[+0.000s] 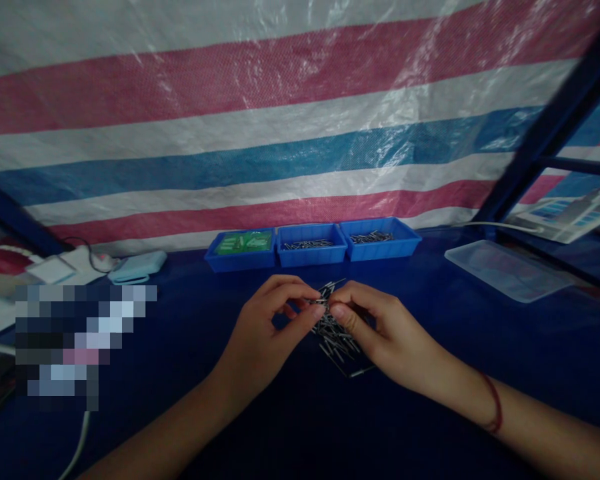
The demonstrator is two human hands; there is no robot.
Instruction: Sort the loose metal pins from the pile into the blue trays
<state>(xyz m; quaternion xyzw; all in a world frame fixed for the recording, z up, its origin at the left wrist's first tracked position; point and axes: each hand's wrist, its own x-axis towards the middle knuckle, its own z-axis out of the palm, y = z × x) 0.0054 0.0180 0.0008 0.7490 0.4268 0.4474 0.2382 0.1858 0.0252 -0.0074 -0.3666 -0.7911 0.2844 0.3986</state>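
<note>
Two bare forearms (pixel 180 417) are reaching in from the near edge, and a dark red cord (pixel 497 403) is circling the right wrist. Ahead of them, both hands are working close together, fingertips nearly meeting. The left hand (pixel 265 323) is pinching a slender metal piece (pixel 321 302) between thumb and index finger. The right hand (pixel 387 327) is closing its thumb against its curled index finger; whether it is gripping anything is too small to tell.

Beneath and between the hands, a loose pile of thin metal pieces (pixel 337 337) is lying on the dark blue tabletop (pixel 290 427), a few of them straying toward the near side. On the far side, three blue bins are standing in a row: the left bin (pixel 240 262) is holding green-and-silver packets (pixel 244 243), while the middle bin (pixel 313 257) and the right bin (pixel 383 249) are holding more metal pieces. Far right, a translucent plastic lid (pixel 507 270) is lying flat. Far left, a pale blue case (pixel 139 267) is resting beside a white plug (pixel 53 269). Behind everything, a striped plastic sheet (pixel 260 140) is hanging.
</note>
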